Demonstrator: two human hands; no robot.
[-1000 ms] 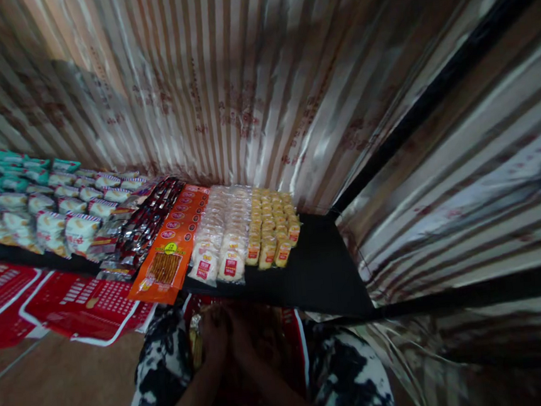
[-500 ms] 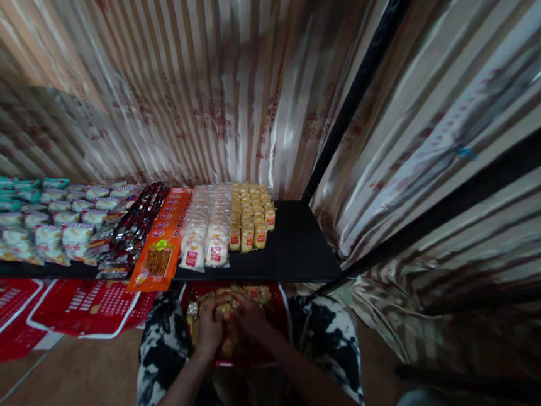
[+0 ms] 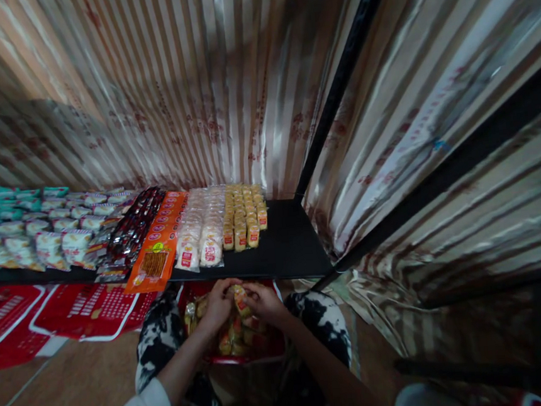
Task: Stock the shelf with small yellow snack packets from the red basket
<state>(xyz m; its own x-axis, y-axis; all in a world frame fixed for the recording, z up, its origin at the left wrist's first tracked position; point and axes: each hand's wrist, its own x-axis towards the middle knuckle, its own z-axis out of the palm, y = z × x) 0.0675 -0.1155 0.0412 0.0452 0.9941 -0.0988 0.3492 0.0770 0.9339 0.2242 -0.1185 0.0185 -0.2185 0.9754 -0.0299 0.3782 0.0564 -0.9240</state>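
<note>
Between my fingers is a small yellow snack packet [image 3: 240, 298] with red print, held above the red bag [image 3: 283, 347]. My left hand [image 3: 218, 307] is closed on its left side, and my right hand [image 3: 266, 304] grips it from the right. Below them, more yellow packets [image 3: 235, 344] lie loose in the bag between my knees. On the black shelf [image 3: 292, 239] just beyond, rows of matching yellow packets [image 3: 240, 228] stand beside white-wrapped snacks [image 3: 198, 241].
Further left on the shelf are an orange snack packet [image 3: 154, 257], dark shiny packets [image 3: 133, 231] and white and green packets [image 3: 31, 233]. Red bags [image 3: 90, 310] lie under the shelf on the left. A striped curtain [image 3: 169, 79] and black poles [image 3: 333, 115] stand behind.
My hands have risen from the loose packets in the bag and come together on one yellow packet. The view has shifted slightly.
</note>
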